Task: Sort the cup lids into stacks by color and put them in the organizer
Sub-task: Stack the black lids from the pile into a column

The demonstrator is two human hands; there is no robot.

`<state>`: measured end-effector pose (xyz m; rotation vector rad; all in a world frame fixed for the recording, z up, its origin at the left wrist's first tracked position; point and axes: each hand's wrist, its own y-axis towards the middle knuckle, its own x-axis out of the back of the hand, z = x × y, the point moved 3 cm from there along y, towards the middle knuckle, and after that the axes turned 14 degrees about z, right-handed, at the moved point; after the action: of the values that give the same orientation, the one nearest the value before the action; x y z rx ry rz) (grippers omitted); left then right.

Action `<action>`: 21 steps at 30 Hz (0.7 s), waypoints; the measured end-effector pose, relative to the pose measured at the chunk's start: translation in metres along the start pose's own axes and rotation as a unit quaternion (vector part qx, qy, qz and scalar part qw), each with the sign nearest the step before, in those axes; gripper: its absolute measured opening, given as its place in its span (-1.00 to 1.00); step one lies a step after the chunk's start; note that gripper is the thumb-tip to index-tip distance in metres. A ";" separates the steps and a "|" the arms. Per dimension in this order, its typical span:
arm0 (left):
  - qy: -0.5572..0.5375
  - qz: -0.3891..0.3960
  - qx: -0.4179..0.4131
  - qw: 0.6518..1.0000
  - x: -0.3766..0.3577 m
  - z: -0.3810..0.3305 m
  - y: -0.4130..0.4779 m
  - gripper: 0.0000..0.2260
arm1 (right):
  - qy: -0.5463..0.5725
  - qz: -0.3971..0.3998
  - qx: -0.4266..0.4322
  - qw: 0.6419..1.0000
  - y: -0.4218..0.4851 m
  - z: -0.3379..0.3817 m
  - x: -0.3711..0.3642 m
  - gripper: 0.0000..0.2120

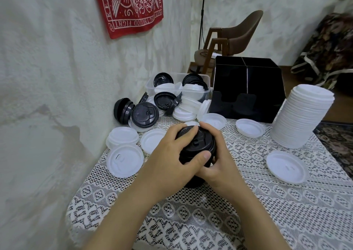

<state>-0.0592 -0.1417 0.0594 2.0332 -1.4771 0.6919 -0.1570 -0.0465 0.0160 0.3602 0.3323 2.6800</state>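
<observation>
Left hand [170, 154] and right hand [217, 165] are clasping the black lid stack [199, 144], fingers curling around its sides.

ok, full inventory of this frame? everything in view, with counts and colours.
black lid stack: one, black, table centre, held in both hands
white lid stack: one, tall, white, right edge of table
loose white lids: at least six, white, flat on the cloth
mixed lid pile: count unclear, black and white, in and in front of the container
short black stack: one, black, on its side near the wall
organizer: one, black, back right of table
container: one, clear, left of organizer
tablecloth: one, white lace, covers table
banner: one, red, on wall
chair: one, brown, behind table
left hand: fingers curled round black lid stack
right hand: fingers curled round black lid stack
</observation>
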 end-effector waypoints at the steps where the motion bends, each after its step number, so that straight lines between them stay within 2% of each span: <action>1: -0.007 -0.002 0.000 1.000 -0.001 0.000 0.001 -0.29 | 0.002 0.000 -0.001 1.000 0.000 0.000 0.000 -0.26; 10: -0.032 -0.009 0.021 0.999 -0.004 0.001 0.000 -0.37 | -0.014 0.006 -0.015 1.000 -0.002 0.006 -0.001 -0.26; 14: -0.044 -0.018 0.026 0.999 -0.008 0.000 0.000 -0.38 | -0.075 -0.024 0.007 0.997 0.000 0.009 -0.002 -0.24; 21: -0.052 -0.028 0.026 0.998 -0.011 0.002 0.000 -0.37 | -0.032 -0.059 0.007 0.998 0.001 0.004 -0.013 -0.22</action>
<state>-0.0616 -0.1352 0.0506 2.1708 -1.4683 0.6156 -0.1444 -0.0525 0.0178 0.4169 0.3430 2.5467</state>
